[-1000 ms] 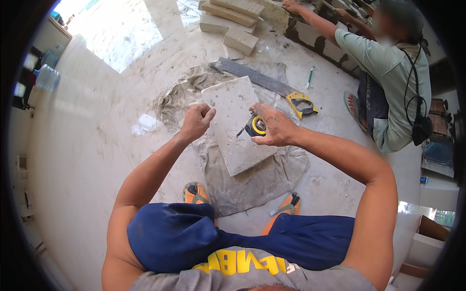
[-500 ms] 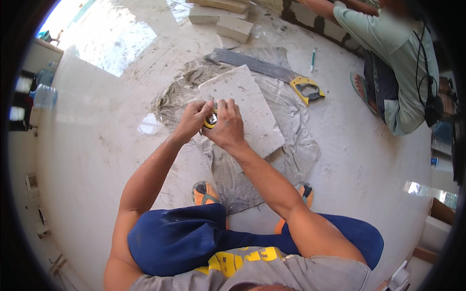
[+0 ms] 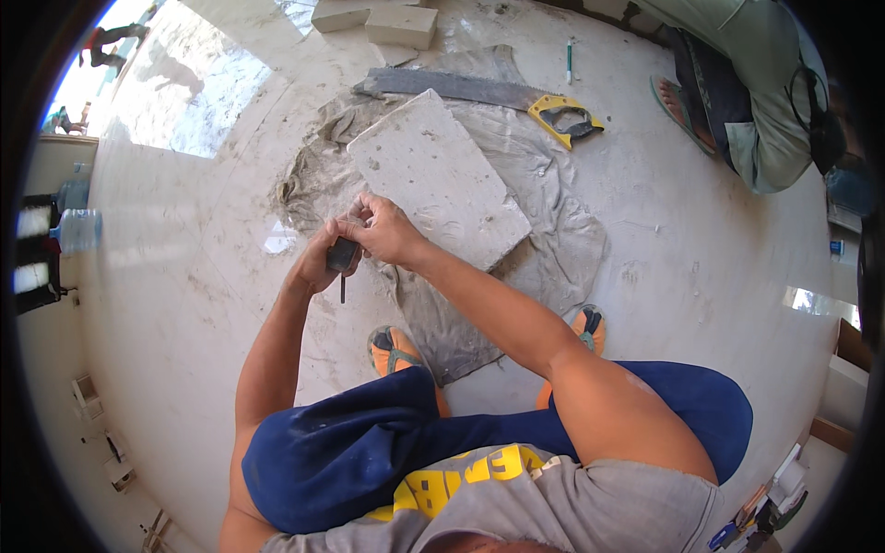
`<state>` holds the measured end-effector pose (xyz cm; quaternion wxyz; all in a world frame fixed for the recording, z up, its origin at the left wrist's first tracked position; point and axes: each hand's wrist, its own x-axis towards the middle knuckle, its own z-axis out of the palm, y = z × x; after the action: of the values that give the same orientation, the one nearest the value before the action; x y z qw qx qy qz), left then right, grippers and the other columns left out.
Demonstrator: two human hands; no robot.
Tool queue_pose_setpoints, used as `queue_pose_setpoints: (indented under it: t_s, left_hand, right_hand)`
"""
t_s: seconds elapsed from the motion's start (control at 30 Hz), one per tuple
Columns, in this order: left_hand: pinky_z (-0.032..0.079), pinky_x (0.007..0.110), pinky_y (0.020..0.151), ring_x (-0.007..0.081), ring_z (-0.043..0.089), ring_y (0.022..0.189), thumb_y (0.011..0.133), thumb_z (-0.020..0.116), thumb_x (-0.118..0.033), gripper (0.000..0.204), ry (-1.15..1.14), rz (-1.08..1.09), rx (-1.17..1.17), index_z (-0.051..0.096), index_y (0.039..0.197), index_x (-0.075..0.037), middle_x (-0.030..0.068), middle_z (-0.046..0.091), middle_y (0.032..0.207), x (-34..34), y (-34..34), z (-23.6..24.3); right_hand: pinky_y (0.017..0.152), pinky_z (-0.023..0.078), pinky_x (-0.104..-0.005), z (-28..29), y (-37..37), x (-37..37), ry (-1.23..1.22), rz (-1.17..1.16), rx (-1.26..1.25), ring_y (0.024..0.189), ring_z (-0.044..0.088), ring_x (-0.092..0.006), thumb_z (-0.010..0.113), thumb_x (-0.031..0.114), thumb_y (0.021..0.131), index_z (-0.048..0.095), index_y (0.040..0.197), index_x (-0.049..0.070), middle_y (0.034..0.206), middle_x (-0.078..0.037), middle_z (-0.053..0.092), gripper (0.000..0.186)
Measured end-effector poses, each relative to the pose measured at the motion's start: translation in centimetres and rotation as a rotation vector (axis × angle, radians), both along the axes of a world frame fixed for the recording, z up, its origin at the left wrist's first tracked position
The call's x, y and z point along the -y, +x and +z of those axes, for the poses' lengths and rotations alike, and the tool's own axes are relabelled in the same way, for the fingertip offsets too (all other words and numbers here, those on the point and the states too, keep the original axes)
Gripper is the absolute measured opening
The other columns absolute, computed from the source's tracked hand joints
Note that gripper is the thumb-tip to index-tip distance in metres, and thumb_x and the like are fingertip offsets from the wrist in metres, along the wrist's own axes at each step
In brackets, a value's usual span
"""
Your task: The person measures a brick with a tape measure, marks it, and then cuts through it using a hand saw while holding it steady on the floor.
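My left hand (image 3: 316, 264) and my right hand (image 3: 389, 230) meet just off the near left corner of a pale rectangular block (image 3: 433, 175). Both are closed around a small dark tape measure (image 3: 342, 254), and a thin dark strap hangs down from it. The block lies flat on a dusty grey cloth (image 3: 553, 249) spread on the floor, and my right wrist rests beside its near edge. I am squatting, with my orange sandals (image 3: 392, 350) at the cloth's near edge.
A hand saw with a yellow handle (image 3: 570, 120) lies past the block, with a green pencil (image 3: 569, 61) beyond it. Two more pale blocks (image 3: 398, 24) sit at the top. Another person (image 3: 747, 101) squats at the upper right. Water bottles (image 3: 78, 230) stand at the left.
My hands and the tape measure have come off the block's top to its near left corner. My right hand has joined the left one. The view has moved closer to the block.
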<state>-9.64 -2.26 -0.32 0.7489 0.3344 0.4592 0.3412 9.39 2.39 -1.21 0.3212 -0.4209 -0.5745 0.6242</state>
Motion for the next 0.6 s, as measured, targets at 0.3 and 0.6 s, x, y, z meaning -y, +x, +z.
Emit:
queue_pose_setpoints:
  t_s: [0.3,0.6]
  left_hand:
    - [0.06,0.031,0.071,0.0178,0.076,0.081,0.095,0.075,-0.048,0.051,-0.06,-0.321,-0.626,0.07,0.112,0.001,0.013,0.076,0.091,-3.5,-0.6,5.5]
    - [0.064,0.036,0.062,0.0232,0.077,0.071,0.101,0.063,-0.029,0.035,-0.088,-0.515,-0.774,0.076,0.105,0.003,0.0151,0.077,0.088,-14.4,-3.1,6.6]
  right_hand:
    - [0.049,0.054,-0.03,0.7,2.1,-4.3,-0.21,-0.012,-0.082,0.058,0.064,-0.012,0.081,0.019,0.1,0.065,0.101,0.002,0.074,-0.005,0.066,0.023]
    - [0.06,0.058,-0.027,0.7,6.8,-15.7,0.064,-0.163,0.066,0.068,0.069,-0.0094,0.077,0.014,0.103,0.074,0.101,0.003,0.082,-0.004,0.073,0.012]
